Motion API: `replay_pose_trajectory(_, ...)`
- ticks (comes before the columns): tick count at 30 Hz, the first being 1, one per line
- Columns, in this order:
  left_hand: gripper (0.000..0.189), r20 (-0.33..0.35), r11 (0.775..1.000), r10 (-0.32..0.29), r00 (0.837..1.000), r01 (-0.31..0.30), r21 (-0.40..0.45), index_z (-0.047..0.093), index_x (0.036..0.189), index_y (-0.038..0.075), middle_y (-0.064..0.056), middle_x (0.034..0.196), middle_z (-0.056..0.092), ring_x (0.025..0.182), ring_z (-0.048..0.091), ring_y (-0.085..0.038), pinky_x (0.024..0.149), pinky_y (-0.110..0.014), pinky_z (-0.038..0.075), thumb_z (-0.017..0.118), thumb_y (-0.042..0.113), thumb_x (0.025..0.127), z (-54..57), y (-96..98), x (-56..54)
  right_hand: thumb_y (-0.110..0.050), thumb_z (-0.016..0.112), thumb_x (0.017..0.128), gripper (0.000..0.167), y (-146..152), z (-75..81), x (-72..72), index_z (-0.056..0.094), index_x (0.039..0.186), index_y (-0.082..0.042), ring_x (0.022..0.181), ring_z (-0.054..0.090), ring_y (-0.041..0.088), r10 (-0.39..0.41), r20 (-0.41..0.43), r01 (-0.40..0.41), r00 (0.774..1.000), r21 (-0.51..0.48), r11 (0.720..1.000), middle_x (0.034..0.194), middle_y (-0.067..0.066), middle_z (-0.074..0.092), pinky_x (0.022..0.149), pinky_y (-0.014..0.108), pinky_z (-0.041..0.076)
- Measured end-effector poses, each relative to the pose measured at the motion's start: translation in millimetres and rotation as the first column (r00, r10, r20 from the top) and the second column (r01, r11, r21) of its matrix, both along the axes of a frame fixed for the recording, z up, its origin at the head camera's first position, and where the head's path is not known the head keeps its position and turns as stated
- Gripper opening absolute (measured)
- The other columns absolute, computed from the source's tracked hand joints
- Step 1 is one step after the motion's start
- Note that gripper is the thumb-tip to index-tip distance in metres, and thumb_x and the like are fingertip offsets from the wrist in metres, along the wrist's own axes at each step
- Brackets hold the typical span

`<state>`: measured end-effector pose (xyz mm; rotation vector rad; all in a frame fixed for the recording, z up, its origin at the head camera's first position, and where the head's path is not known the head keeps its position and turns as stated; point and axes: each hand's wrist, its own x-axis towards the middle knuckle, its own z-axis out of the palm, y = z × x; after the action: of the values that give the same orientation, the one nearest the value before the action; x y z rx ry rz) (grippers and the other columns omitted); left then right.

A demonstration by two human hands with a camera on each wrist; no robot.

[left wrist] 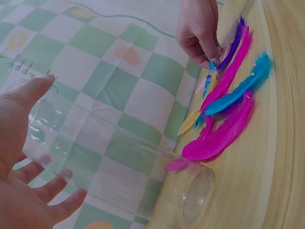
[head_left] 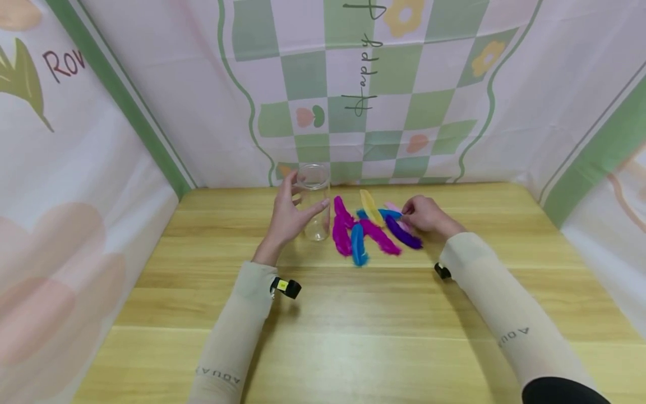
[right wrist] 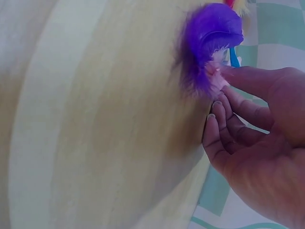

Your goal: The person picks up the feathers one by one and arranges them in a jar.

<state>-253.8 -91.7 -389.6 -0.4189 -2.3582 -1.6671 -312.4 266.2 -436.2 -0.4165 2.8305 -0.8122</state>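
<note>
Perhaps, since the feathers (head_left: 343, 235) right of the upright clear jar (head_left: 314, 193) overlap, lifting the one the right hand (head_left: 427, 214) pinches (pink or blue, I cannot tell) could drag others; the left hand (head_left: 289, 216), loosely gripping the jar, could tip it.

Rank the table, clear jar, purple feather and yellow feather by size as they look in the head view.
1. Table
2. Clear jar
3. Purple feather and yellow feather: too alike in size to rank apart.
</note>
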Motion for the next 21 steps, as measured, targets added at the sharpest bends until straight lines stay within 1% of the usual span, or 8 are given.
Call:
replay_pose_trajectory(6, 0.093, 0.01, 1.0, 0.002, 1.0, -0.003, 0.026, 0.034, 0.156, 0.01, -0.015, 0.148, 0.047, 0.131, 0.051, -0.032, 0.109, -0.049, 0.047, 0.086, 0.038, 0.084, 0.4, 2.5, -0.3, -0.009, 0.067, 0.093, 0.019, 1.9, 1.7, -0.8, 0.07, 0.1, 0.009, 0.086, 0.062, 0.031, -0.013, 0.018, 0.012, 1.0, 0.03, 0.999, 0.092, 0.019, 0.069, 0.081, 0.045, 0.054)
replay_pose_trajectory(11, 0.089, 0.011, 0.999, 0.008, 1.0, -0.008, 0.035, 0.036, 0.154, 0.009, -0.014, 0.145, 0.051, 0.129, 0.053, -0.032, 0.108, -0.05, 0.048, 0.085, 0.037, 0.085, -0.6, 2.5, -1.0, -0.007, 0.065, 0.093, 0.016, 3.3, 3.9, -1.2, 0.073, 0.095, 0.006, 0.084, 0.062, 0.028, -0.003, 0.043, 0.001, 0.999, 0.048, 0.999, 0.09, 0.016, 0.071, 0.078, 0.04, 0.053)
replay_pose_trajectory(17, 0.085, 0.003, 0.999, 0.016, 1.0, -0.016, 0.029, 0.04, 0.152, 0.008, -0.012, 0.142, 0.052, 0.128, 0.055, -0.032, 0.106, -0.049, 0.05, 0.084, 0.037, 0.086, -1.2, 2.7, -1.2, -0.006, 0.063, 0.092, 0.016, 2.8, 6.6, -1.1, 0.074, 0.093, 0.005, 0.08, 0.06, 0.025, 0.004, 0.062, -0.007, 0.998, 0.042, 0.999, 0.088, 0.014, 0.071, 0.072, 0.034, 0.05)
replay_pose_trajectory(21, 0.079, -0.006, 0.999, 0.023, 1.0, -0.022, 0.024, 0.044, 0.149, 0.008, -0.013, 0.142, 0.053, 0.127, 0.056, -0.031, 0.105, -0.05, 0.05, 0.084, 0.037, 0.087, -0.9, 3.3, -2.4, -0.007, 0.062, 0.094, 0.016, 2.4, 9.3, 0.3, 0.074, 0.092, 0.005, 0.08, 0.059, 0.024, -0.001, 0.073, -0.001, 0.997, 0.03, 1.0, 0.089, 0.013, 0.071, 0.073, 0.033, 0.048)
